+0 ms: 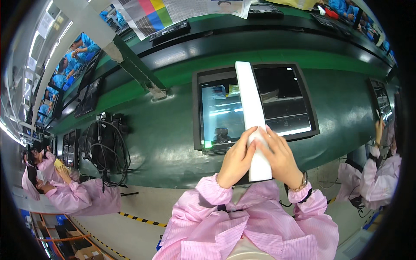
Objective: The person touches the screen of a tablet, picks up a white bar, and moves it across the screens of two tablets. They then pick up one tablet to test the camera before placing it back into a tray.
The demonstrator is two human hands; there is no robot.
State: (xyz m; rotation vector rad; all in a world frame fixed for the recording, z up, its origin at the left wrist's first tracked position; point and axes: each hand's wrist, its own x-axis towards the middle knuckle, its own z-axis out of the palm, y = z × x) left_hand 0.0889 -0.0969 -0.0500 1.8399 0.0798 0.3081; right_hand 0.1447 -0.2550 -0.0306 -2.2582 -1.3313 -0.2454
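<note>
A long white foam strip [250, 99] lies across a black tray [311, 106], its near end sticking out over the tray's front edge toward me. My left hand [237, 159] grips the near part of the strip from its left side. From the right, my right hand [281, 157] holds the same part, fingers over the top and close to the left fingers. To the left of the strip a glossy, reflective panel [223, 115] sits in the tray, with a small green-and-white label at its near corner. A dark glossy panel [284, 102] lies on the right side.
The tray rests on a green bench [167, 138]. A tangle of black cables [104, 149] sits on the left, and a green-and-white post [136, 69] rises behind. Co-workers in pink sit at both sides. Another black tray [380, 97] is at the far right.
</note>
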